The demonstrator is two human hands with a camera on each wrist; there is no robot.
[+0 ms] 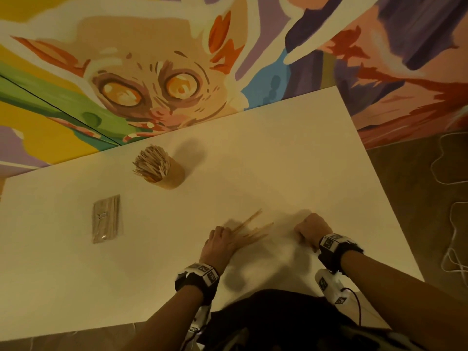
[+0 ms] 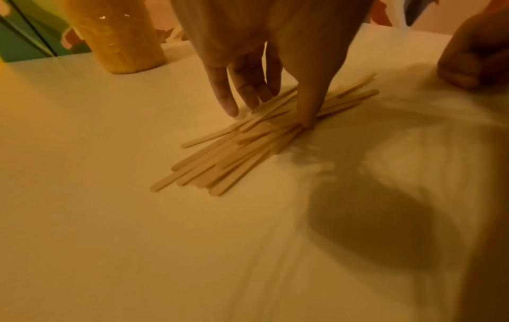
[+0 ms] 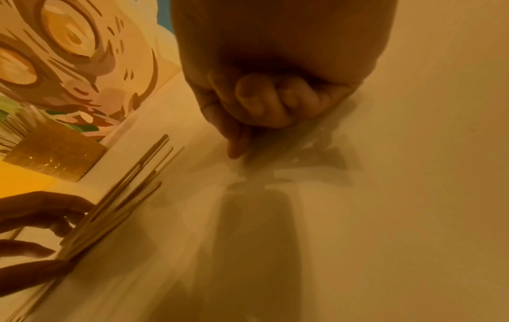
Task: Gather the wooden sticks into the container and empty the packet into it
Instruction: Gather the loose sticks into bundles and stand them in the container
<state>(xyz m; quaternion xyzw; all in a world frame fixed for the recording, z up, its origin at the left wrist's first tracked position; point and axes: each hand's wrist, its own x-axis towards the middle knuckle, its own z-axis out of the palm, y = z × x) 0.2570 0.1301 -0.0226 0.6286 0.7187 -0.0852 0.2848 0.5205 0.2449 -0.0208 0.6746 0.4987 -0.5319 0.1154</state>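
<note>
A pile of loose wooden sticks [image 1: 253,228] [image 2: 228,156] lies fanned out on the white table [image 1: 278,160]. My left hand [image 1: 222,239] [image 2: 270,117] is over its near end with the fingers straight. The thumb presses on the pile and the fingertips touch the sticks on the other side. My right hand [image 1: 312,229] [image 3: 261,113] rests on the table to the right of the sticks, fingers curled in, and I see nothing held in it. The tan container [image 1: 169,173] [image 2: 118,39], packed with sticks, stands at the back left. The clear packet [image 1: 106,219] of sticks lies flat at the left.
A painted mural wall [image 1: 177,72] runs along the table's far edge. At the right the table ends above a dark floor with loose white cable [image 1: 453,211]. Bare tabletop lies between the loose sticks and the container.
</note>
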